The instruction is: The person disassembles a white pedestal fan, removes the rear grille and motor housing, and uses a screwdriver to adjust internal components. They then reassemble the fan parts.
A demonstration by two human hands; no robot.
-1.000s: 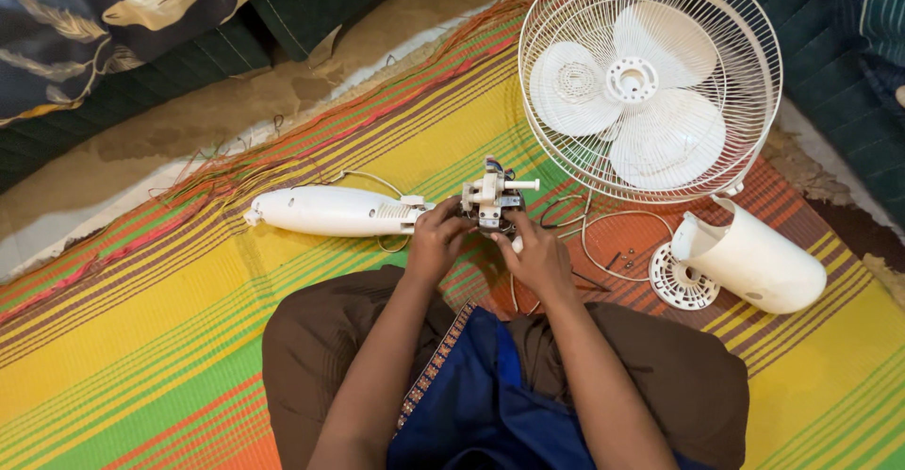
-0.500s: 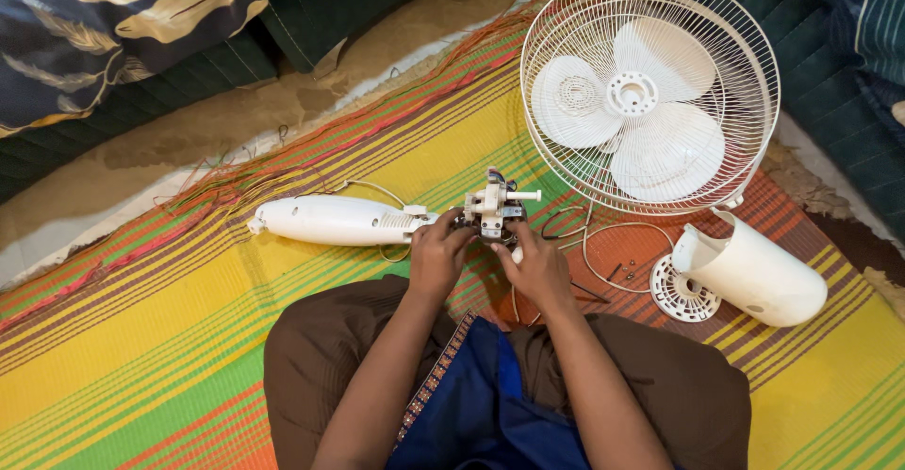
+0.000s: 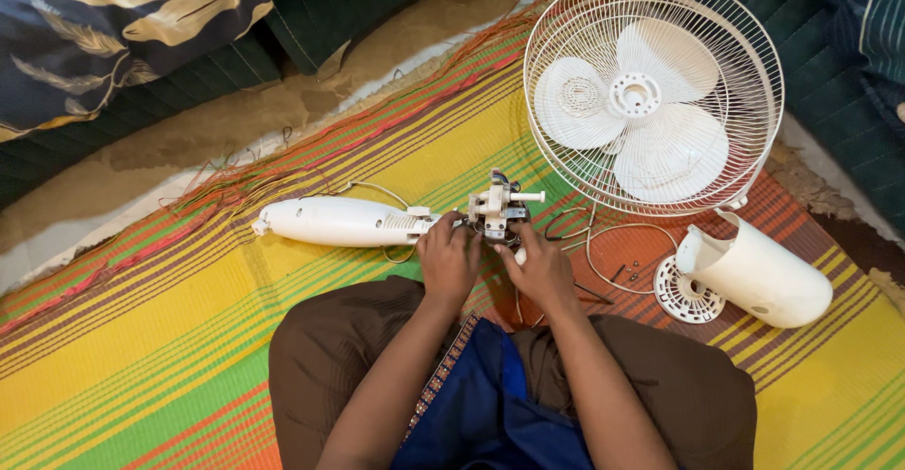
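- White plastic and bare metal: the fan's motor assembly (image 3: 498, 210) sits just ahead of our hands, stripped of its cover.
- Our left hand (image 3: 449, 261) and right hand (image 3: 541, 267) both close their fingers on it.
- To the right lie the removed motor housing (image 3: 759, 272) and the caged blades (image 3: 653, 93), already off.
- The stand neck (image 3: 339, 221), leftward, seems still attached; loose wires (image 3: 603, 244) remain unsorted.

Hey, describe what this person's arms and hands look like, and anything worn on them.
Both forearms are bare, with no sleeves in view. The left hand and right hand wear no gloves; no watch, bracelet or ring shows. The fingertips are partly hidden, so small rings can't be ruled out.
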